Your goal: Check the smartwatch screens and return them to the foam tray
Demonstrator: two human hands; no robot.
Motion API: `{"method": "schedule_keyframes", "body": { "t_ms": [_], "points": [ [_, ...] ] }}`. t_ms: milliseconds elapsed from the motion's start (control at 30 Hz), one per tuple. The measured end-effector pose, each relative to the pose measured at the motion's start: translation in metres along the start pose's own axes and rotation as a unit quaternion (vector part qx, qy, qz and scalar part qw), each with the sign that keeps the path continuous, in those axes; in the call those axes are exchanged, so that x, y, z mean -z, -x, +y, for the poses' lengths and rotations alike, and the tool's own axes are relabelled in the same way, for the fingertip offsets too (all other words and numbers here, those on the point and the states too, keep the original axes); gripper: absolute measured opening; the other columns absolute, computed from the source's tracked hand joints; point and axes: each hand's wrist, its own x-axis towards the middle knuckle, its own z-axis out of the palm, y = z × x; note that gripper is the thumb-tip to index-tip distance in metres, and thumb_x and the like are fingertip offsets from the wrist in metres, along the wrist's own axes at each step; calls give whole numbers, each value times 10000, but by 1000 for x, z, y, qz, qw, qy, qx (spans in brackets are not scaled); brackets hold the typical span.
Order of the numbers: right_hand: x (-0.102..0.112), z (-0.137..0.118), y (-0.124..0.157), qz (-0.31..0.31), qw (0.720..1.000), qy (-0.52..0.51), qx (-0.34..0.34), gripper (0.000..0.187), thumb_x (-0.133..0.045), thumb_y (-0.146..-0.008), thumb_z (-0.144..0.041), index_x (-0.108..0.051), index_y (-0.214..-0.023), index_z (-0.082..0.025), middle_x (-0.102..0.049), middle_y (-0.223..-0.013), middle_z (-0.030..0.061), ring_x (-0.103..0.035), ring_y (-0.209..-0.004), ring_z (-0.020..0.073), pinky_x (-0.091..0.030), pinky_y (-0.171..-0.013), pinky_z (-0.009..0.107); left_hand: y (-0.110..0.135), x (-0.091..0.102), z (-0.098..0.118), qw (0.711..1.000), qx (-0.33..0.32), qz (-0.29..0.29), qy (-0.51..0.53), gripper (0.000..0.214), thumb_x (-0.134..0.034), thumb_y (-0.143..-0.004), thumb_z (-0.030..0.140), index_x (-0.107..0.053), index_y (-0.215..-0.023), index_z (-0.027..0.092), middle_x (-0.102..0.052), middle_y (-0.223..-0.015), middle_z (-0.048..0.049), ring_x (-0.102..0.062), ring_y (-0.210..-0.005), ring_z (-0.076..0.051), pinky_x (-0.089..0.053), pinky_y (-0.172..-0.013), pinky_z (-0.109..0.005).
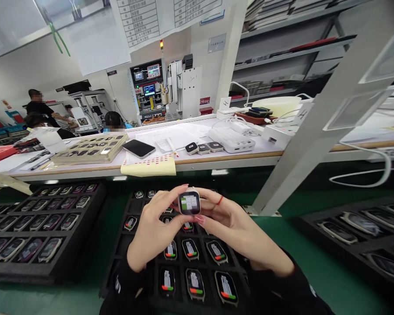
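Reaches over green table [95, 249], directly above black foam tray [180, 259] with lit watches [190, 249] in its compartments. With left hand [157, 225] and right hand [231, 223], pinches pale-rimmed watch [189, 203] at its edges between thumbs and fingers, screen lit. Wears red band [219, 200] on one right finger.
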Motion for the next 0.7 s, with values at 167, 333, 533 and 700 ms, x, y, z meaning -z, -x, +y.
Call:
{"method": "schedule_keyframes", "body": {
  "t_ms": [167,333,533,700],
  "points": [
    [-6,-9,-4,20,1000,-20,-11,452,-728,-936,-499,-654,-1280,-216,-742,-1090,100,-703,-1030,300,-568,-957,434,0,2,0,1000,-14,-15,-6,563,-762,-850,142,-610,-1360,325,-697,-957,4,-599,-833,-163,-530,-834,-291],
    [-9,-7,-5,48,999,-13,-20,432,-684,-957,-510,-662,-1241,-185,-753,-1025,91,-717,-946,278,-587,-858,369,0,1,1,1000,-19,-23,-4,592,-758,-847,119,-597,-1372,340,-686,-938,13,-596,-825,-155,-525,-828,-277],
    [-8,1,-4,49,999,-5,-6,449,-679,-960,-522,-652,-1272,-200,-741,-1085,98,-706,-995,294,-592,-859,375,0,1,1,1000,-16,-24,-5,567,-750,-864,152,-595,-1376,336,-682,-948,2,-596,-824,-162,-529,-822,-288],
    [-8,-5,-4,31,1000,-6,-2,428,-694,-952,-502,-654,-1255,-202,-741,-1099,105,-696,-1049,311,-571,-926,411,0,1,1,999,-21,-31,-4,582,-740,-870,134,-576,-1387,343,-678,-953,18,-587,-833,-146,-506,-830,-265]
  ]
}}
